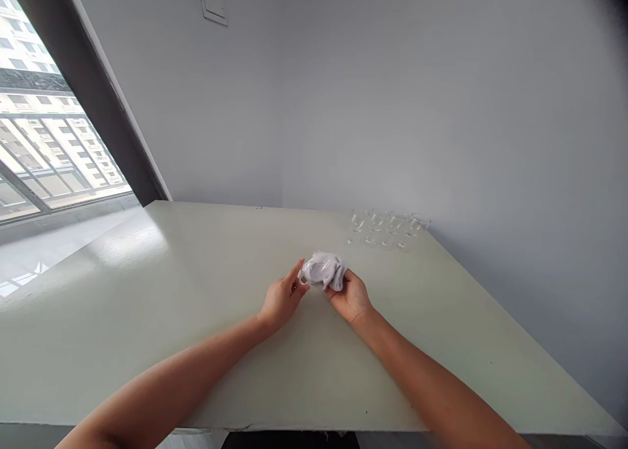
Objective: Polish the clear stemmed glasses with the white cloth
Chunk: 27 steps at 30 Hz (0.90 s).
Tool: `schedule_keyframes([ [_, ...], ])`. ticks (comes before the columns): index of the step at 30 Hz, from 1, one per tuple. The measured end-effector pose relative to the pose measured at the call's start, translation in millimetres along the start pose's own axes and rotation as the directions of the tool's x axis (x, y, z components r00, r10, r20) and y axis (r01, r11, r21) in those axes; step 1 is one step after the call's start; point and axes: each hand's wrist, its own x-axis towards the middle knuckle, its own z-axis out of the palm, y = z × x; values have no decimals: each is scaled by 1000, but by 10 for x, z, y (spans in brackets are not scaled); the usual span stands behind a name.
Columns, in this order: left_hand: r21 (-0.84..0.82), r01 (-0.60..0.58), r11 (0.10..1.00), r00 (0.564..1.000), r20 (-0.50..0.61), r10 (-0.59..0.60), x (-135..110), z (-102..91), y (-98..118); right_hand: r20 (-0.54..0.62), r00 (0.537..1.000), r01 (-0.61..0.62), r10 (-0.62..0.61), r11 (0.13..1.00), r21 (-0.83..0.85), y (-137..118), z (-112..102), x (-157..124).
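A clear glass (314, 272) is held over the middle of the table, lying partly against a bunched white cloth (337, 273). My left hand (282, 300) grips the glass at its left end, with thumb and fingers closed around the edge. From the right, my right hand (351, 297) is closed on the cloth, which wraps the glass's other side. The cloth hides part of the glass, so its full shape does not show.
Several clear stemmed glasses (387, 226) stand upright in a close group near the table's back right edge. The pale green table (196, 266) meets grey walls behind and at right. A window (53, 128) is at far left.
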Motion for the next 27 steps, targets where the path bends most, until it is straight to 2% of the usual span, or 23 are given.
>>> schedule_keyframes([
  [3, -55, 43, 998, 998, -53, -46, 15, 8, 12, 119, 993, 37, -24, 993, -109, 90, 38, -89],
  [6, -57, 3, 998, 990, -140, -11, 10, 30, 27, 267, 962, 115, -53, 968, -222, 177, 81, -171],
  [10, -62, -91, 994, 963, -259, 72, -23, 88, 52, 324, 945, 164, -52, 930, -329, 264, 108, -241],
  [13, -77, -155, 985, 955, -265, 130, -52, 136, 62, 363, 930, 222, -55, 871, -437, 325, 96, -270],
  [17, -108, -176, 978, 972, -179, 155, -89, 153, 58, 435, 900, 289, -33, 792, -538, 356, 71, -279],
  [19, -218, -158, 963, 986, -79, 144, -91, 101, 58, 422, 906, 245, 17, 793, -557, 321, 53, -257],
  [20, -308, -131, 942, 990, 7, 140, -82, 56, 58, 399, 916, 200, 48, 808, -554, 290, 41, -240],
  [21, -412, -88, 907, 982, 115, 148, -67, 2, 58, 373, 924, 146, 79, 831, -538, 252, 26, -220],
  [23, -609, 14, 793, 928, 302, 216, -20, -119, 57, 332, 932, 26, 146, 886, -463, 169, -7, -185],
  [25, -755, 80, 651, 896, 341, 285, 34, -222, 52, 345, 910, -88, 232, 918, -386, 101, -40, -170],
  [27, -832, 96, 546, 917, 287, 277, 72, -283, 45, 382, 861, -184, 337, 906, -382, 67, -64, -179],
])
